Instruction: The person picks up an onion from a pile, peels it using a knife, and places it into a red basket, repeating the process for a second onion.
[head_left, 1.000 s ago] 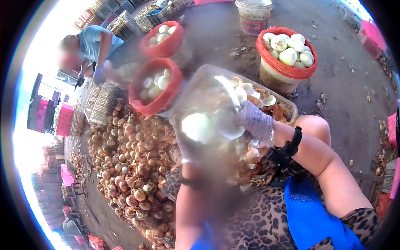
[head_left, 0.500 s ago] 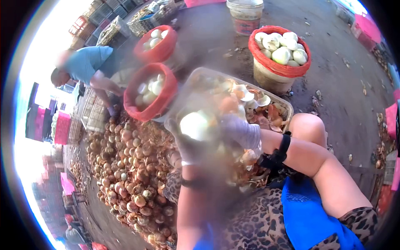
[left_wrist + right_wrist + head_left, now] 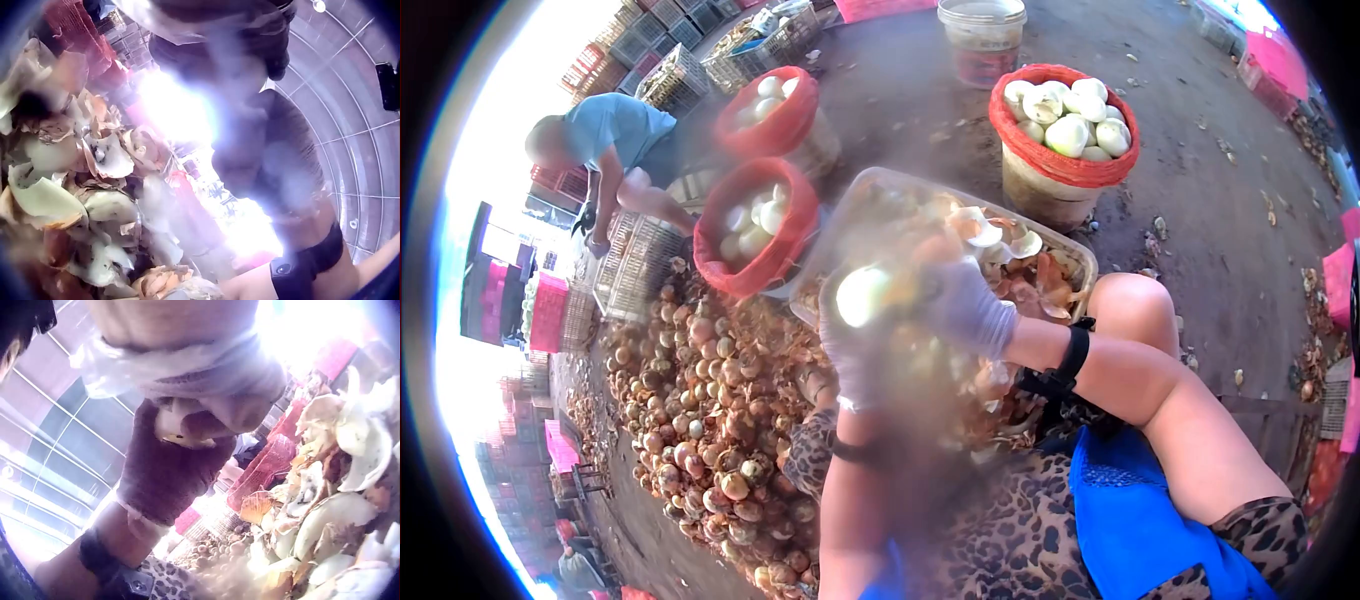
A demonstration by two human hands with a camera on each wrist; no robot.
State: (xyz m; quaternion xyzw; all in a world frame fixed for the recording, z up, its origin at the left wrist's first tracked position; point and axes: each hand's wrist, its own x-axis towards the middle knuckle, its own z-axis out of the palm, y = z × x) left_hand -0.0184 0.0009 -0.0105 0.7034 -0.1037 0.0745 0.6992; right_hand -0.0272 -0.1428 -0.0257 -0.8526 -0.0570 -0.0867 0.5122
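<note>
In the head view, my gloved left hand [image 3: 847, 360] grips a peeled white onion [image 3: 863, 296] from below, over a clear plastic tub [image 3: 1076, 250] of onion skins. My gloved right hand [image 3: 970, 308] is at the onion's right side, fingers bent toward it. The right wrist view shows the onion [image 3: 178, 424] pinched between the left hand [image 3: 165, 472] and the right thumb and fingers [image 3: 203, 425]. Haze blurs the middle of the head view and hides part of the fingers. Pale and brown skins [image 3: 50, 200] fill the near side of the left wrist view.
A heap of unpeeled onions [image 3: 700, 430] lies left of the tub. Peeled onions fill red-netted buckets, one at right [image 3: 1055, 205] and two at left [image 3: 765, 260]. A lidless white bucket [image 3: 982, 45] stands behind. Another person [image 3: 615, 135] bends beside a crate [image 3: 635, 265].
My right hand, earlier farther right with a pale peel piece, has come in against the onion. The left hand keeps its hold. The other person has bent down, then risen slightly.
</note>
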